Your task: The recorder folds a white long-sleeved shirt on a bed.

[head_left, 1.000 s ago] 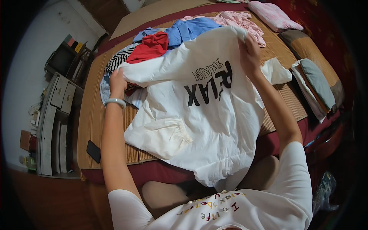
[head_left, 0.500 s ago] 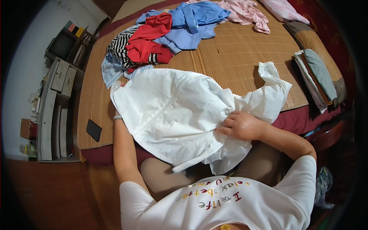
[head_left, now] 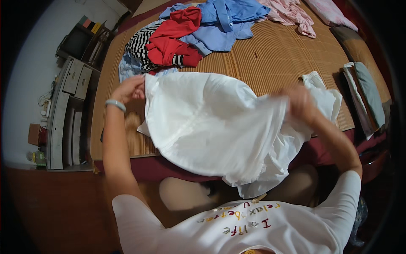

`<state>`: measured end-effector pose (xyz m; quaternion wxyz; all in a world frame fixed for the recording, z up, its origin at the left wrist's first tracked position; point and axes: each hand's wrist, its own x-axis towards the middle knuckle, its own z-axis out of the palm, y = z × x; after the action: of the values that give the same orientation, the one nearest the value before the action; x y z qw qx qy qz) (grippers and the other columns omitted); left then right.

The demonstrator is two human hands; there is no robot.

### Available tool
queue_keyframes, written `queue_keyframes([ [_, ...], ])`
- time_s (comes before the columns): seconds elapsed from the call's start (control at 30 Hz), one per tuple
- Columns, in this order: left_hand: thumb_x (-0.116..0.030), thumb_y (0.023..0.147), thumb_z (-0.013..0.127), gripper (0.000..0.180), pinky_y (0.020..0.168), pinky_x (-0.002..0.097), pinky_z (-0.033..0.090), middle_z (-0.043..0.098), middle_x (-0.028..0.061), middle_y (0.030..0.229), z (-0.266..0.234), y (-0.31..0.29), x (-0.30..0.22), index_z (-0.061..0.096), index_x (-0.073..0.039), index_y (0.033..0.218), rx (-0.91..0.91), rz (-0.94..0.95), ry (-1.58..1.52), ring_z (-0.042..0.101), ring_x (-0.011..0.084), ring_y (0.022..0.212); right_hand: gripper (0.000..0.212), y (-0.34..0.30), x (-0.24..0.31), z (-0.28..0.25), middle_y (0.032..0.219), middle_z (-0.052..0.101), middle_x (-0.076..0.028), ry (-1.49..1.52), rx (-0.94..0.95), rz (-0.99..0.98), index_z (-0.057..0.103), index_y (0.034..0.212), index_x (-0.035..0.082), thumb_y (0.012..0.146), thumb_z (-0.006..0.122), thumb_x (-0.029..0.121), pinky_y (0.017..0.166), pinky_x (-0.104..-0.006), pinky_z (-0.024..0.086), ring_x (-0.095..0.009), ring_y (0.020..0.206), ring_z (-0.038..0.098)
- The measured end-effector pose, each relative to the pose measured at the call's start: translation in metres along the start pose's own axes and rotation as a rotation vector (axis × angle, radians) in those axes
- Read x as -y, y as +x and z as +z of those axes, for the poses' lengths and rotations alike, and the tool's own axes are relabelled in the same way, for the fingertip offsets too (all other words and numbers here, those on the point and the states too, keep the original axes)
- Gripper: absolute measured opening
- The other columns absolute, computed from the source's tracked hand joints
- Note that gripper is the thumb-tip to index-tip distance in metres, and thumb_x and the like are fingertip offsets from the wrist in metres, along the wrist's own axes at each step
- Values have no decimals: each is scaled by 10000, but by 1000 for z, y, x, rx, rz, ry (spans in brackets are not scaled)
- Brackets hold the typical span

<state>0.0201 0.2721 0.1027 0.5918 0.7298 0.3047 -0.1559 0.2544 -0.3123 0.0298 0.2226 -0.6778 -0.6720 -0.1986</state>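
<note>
A thin white long-sleeved garment (head_left: 198, 122) is spread between my hands over the near edge of the bed, its lower part hanging above my knees. My left hand (head_left: 130, 89), a pale bangle on its wrist, pinches the garment's far left corner. On the other side my right hand (head_left: 298, 103), smeared by motion, holds up an edge of the cloth, which folds over toward the right. One sleeve with a gathered cuff (head_left: 313, 79) lies on the mat beyond that hand.
A woven mat (head_left: 237, 63) covers the bed. At its far left lie a red garment (head_left: 173, 38), a striped black-and-white one (head_left: 141, 44) and blue clothes (head_left: 228, 21). Pink cloth (head_left: 292, 17) lies far right; folded clothes (head_left: 368, 95) rest at the right edge. A grey cabinet (head_left: 59, 122) stands left.
My left hand has come out from under the cloth and moved up, now at the corner. My right hand has lifted and moved right and away, drawing an edge up. The view has shifted slightly.
</note>
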Motion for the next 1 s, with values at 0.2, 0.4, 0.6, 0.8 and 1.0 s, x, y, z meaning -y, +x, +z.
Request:
queue_keyframes([
  [0.2,-218,1041,486,332,975,440,560,670,174,1218,33,133,-97,565,-4,1281,-384,427,-803,661,293,1125,444,32,-179,49,1025,745,-192,-5,-128,1215,732,1120,73,986,577,468,829,-463,538,-375,930,720],
  [0.4,-461,936,656,899,1112,434,429,426,293,1530,126,192,-90,251,23,1576,-725,498,-47,491,428,1368,402,9,-195,54,1063,742,-195,-140,33,1346,725,1076,79,946,606,440,875,-484,533,-384,1032,700],
  [0.6,-375,899,746,896,1145,473,387,459,305,1482,166,144,-73,286,7,1566,-889,780,546,459,458,1370,307,19,-184,29,1103,728,-165,-259,-134,1020,691,1115,73,891,697,283,892,-473,531,-375,1044,691],
  [0.8,-388,856,789,781,1194,555,286,335,242,1594,253,13,-18,465,-105,1508,-570,903,1097,304,490,1453,548,52,-122,35,1068,724,-166,-234,173,615,565,1362,110,848,718,222,855,-476,548,-372,1005,699],
  [1.0,-514,749,826,946,1197,534,266,379,192,1579,292,-87,19,449,-152,1537,-298,507,1179,357,429,1435,422,84,-139,67,959,744,-164,-228,257,663,651,1233,59,849,675,234,768,-463,572,-345,901,729],
])
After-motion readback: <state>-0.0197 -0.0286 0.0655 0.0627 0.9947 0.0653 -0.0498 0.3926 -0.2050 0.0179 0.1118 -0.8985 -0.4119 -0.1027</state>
